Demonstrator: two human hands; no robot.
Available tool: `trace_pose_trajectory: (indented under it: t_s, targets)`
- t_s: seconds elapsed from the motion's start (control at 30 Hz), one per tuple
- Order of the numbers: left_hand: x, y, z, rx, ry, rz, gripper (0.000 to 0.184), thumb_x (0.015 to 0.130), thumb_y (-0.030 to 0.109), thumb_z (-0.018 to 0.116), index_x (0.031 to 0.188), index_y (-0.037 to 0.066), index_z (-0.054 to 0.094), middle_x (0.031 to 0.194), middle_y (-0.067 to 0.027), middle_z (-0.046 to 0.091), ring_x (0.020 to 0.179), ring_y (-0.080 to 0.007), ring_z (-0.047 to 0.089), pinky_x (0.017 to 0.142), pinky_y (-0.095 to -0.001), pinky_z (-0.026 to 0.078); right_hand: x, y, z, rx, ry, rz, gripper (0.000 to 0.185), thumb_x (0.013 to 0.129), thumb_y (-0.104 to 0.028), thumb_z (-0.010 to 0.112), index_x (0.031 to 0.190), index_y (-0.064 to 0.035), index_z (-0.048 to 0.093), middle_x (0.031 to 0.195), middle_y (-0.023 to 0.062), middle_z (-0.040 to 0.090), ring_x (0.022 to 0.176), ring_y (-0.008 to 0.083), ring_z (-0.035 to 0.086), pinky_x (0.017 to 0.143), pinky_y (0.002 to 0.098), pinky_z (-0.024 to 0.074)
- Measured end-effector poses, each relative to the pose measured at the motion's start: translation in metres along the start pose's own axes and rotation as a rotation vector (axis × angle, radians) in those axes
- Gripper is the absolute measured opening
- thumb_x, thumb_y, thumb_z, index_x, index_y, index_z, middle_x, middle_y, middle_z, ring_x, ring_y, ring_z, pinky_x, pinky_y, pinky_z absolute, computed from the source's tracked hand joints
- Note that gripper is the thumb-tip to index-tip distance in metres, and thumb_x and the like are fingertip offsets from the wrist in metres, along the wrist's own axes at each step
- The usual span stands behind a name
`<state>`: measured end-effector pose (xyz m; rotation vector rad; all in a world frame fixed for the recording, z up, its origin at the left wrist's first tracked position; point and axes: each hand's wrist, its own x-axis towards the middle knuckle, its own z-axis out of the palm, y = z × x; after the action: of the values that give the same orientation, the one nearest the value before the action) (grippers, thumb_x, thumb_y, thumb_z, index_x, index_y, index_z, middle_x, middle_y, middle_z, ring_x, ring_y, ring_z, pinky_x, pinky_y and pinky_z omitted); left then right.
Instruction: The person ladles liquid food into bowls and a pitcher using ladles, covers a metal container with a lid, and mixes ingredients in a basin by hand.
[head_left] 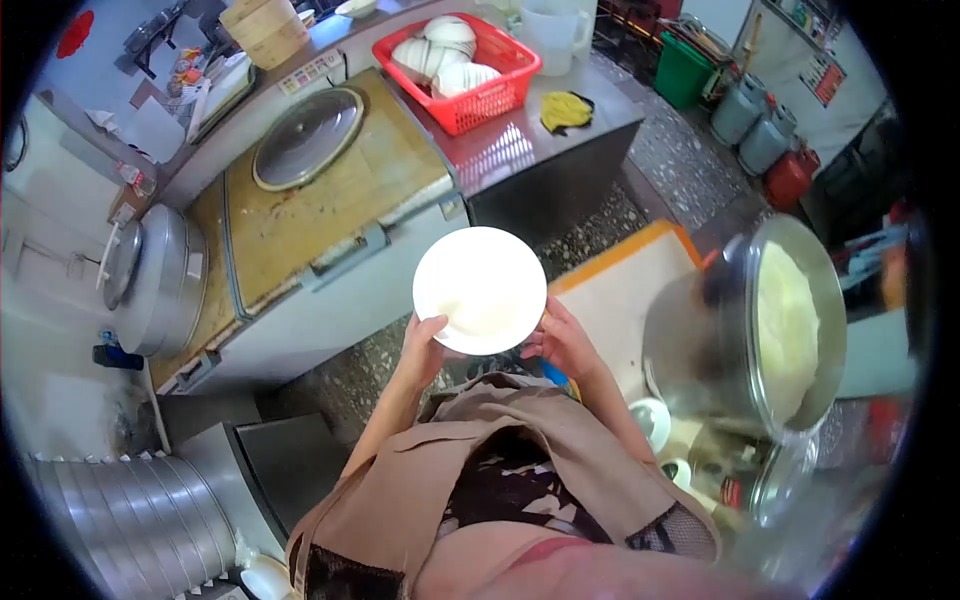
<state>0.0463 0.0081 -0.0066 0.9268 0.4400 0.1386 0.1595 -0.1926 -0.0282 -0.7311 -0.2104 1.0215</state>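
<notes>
A white round bowl [482, 280] is in front of my body, its inside so bright that I cannot make out whether anything lies in it. My left hand [423, 348] grips the near left rim, thumb over the edge and fingers hidden underneath. On the near right side, my right hand [562, 345] is closed against the bowl, its fingers partly behind the rim. To the right stands a large metal pot [705, 320] holding a pale yellowish mass [787, 325].
Ahead is a chest with a worn yellow top [350, 190], bearing a round lid [308, 138]. A red basket [490, 103] with white bundles and a yellow-black cloth [566, 111] sit on the metal counter [500, 165]. Stacked steamers [140, 520] stand lower left; gas cylinders [765, 145] stand far right.
</notes>
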Motion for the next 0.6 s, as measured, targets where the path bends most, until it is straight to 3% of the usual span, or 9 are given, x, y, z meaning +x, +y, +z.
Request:
trace_pose_trajectory:
  t_s: [0.23, 0.6]
  targets:
    - [0.136, 0.064, 0.003, 0.019, -0.028, 0.023, 0.059, 0.077, 0.021, 0.055, 0.124, 0.001, 0.027, 0.108, -0.0155, 0.051, 0.083, -0.0212, 0.061, 0.052, -0.0286, 0.056, 0.131, -0.071, -0.005, -0.013, 0.079, -0.04, 0.05, 0.083, -0.017, 0.052, 0.127, -0.0052, 0.03, 0.103, 0.01, 0.055, 0.08, 0.0177, 0.062, 0.063, 0.0327, 0.0554]
    - [0.334, 0.139, -0.011, -0.032, -0.2, -0.014, 0.062, 0.076, 0.024, 0.057, 0.126, 0.002, 0.028, 0.103, -0.0123, 0.052, 0.079, -0.0174, 0.06, 0.049, -0.0258, 0.053, 0.294, -0.157, -0.015, -0.045, 0.219, -0.118, 0.058, 0.074, -0.013, 0.055, 0.126, -0.0026, 0.03, 0.113, 0.0145, 0.051, 0.093, 0.0255, 0.059, 0.075, 0.0387, 0.0533]
